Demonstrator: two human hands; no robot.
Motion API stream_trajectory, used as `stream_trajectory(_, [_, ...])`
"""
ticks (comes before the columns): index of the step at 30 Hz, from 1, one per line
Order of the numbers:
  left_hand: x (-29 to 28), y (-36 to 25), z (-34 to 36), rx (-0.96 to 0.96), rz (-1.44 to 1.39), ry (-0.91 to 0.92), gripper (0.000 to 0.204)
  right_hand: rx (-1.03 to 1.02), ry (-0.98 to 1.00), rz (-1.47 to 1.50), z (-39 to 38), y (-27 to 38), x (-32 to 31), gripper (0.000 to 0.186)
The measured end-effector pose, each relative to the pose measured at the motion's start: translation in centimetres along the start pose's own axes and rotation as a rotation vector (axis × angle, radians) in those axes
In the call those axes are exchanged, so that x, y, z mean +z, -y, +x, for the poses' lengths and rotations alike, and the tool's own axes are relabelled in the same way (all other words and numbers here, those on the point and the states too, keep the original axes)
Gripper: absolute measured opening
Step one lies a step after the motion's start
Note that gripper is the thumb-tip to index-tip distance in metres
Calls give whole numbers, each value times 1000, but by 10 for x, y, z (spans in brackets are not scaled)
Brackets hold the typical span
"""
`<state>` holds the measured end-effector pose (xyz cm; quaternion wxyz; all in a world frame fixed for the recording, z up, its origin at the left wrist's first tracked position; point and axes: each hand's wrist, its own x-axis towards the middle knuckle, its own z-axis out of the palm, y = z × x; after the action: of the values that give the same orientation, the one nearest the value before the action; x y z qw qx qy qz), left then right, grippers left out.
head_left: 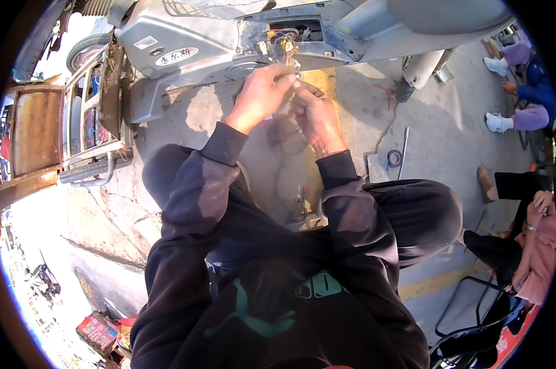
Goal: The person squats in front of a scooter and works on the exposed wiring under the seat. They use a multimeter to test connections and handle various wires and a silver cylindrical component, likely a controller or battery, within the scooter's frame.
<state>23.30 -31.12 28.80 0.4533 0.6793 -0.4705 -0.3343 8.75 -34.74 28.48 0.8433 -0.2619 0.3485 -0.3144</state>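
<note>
In front of me lies a grey scooter body [198, 31] with a rectangular opening in its panel. A bundle of coloured wires [284, 44] with yellow and white connectors spills out of that opening. My left hand [262, 95] and my right hand [318, 114] meet just below the bundle, fingertips pinched together. A small white piece [297, 76] shows between them, too tiny to name surely; it may be a wire connector. Both hands are closed on it. The fingers partly hide what they hold and any wire leading to it.
Right of my hands, a roll of dark tape [394, 158] lies on the concrete beside a long metal rod [404, 154]. A rusty metal-framed cart [38, 132] stands at the left. Two seated people, one in a blue jacket [533, 89] and one in a pink top [539, 258], are at the right.
</note>
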Motion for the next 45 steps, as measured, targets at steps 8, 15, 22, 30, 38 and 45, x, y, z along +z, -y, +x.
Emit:
stream_trajectory(8, [8, 2, 3, -50, -240, -34, 29, -280, -171, -25, 8, -2, -5, 14])
stream_trajectory(15, [7, -5, 1, -33, -83, 33, 29, -301, -85, -218, 16, -5, -20, 15])
stream_trajectory(22, [7, 8, 6, -3, -17, 14, 33, -332, -109, -287, 17, -8, -19, 15])
stream_trajectory(30, [6, 3, 4, 15, 47, 13, 33, -314, -108, -287, 15, -6, -18, 14])
stream_trajectory(38, [2, 3, 6, -70, -184, -32, 28, -364, 73, -63, 17, -5, -20, 38])
stream_trajectory(45, [-6, -15, -1, -151, -434, -103, 24, -290, 63, 48, 11, 8, -18, 31])
